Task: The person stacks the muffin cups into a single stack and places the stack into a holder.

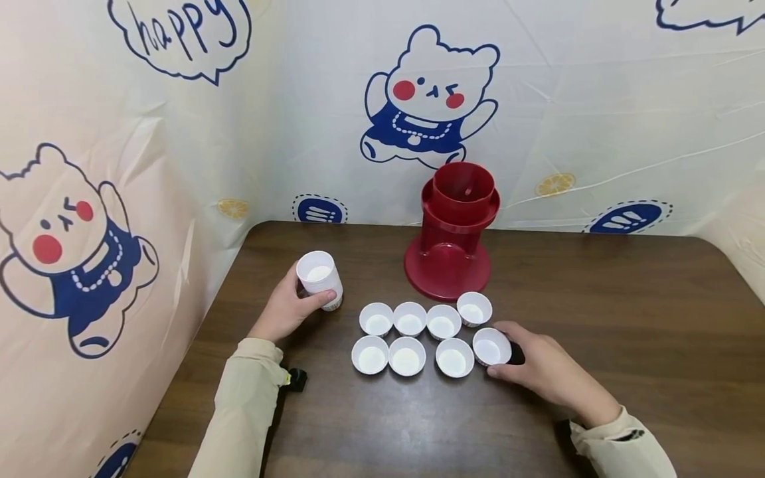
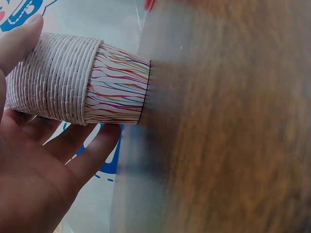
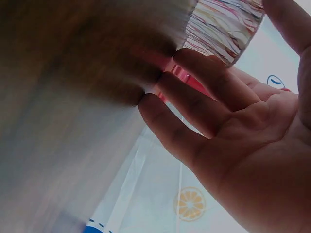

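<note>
My left hand grips a tall stack of white paper baking cups, thumb on the near side. In the left wrist view, the nested cups show tight rims and a base with wavy coloured stripes. At the right end of the front row, my right hand holds one paper cup between thumb and fingers. Its striped side shows in the right wrist view, where the other fingertips reach down to the table. Several more single cups stand upright in two rows between the hands.
A red plastic stand with a round base and a cup-like top stands behind the rows, near the back edge. The brown wooden table meets a printed cloth backdrop at the back and left.
</note>
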Available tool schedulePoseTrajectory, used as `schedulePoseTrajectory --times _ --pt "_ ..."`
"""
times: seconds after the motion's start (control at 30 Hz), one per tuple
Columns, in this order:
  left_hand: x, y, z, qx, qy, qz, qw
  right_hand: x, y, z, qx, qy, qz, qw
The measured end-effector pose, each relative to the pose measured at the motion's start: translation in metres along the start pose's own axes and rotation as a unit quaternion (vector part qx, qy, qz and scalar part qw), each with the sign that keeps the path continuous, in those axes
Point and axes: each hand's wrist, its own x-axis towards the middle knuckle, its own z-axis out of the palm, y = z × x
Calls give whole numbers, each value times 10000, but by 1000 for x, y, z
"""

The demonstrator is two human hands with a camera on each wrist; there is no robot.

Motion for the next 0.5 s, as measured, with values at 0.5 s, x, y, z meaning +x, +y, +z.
schedulePoseTrajectory --times 0.5 --pt "0 1 -1 14 -68 -51 10000 0 -6 -6 970 163 -104 9951"
